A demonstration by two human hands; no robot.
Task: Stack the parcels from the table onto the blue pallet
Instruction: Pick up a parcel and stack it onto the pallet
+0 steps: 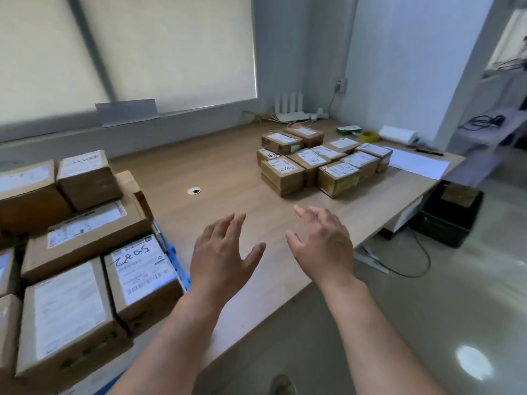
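Parcels point(322, 163) remaining: cluster sitting far right on bench point(216, 166). Stacked cartons point(85, 240) covering blue pallet point(175, 260). Left hand point(222, 252), right hand point(325, 243) both spread, holding nothing, hovering mid-bench. Step: reaching for next parcel. Next: extending farther, gripping one box.

This looks like an office back room used for sorting post. Ahead of the spread fingers point(228, 223) runs a long wooden desk point(216, 166) with a cable grommet point(194, 191), labelled cardboard parcels point(322, 163) beyond the fingertips, a white router point(291, 109) by the wall, roller blinds point(128, 52) and a black printer point(447, 212) on the floor to their right.
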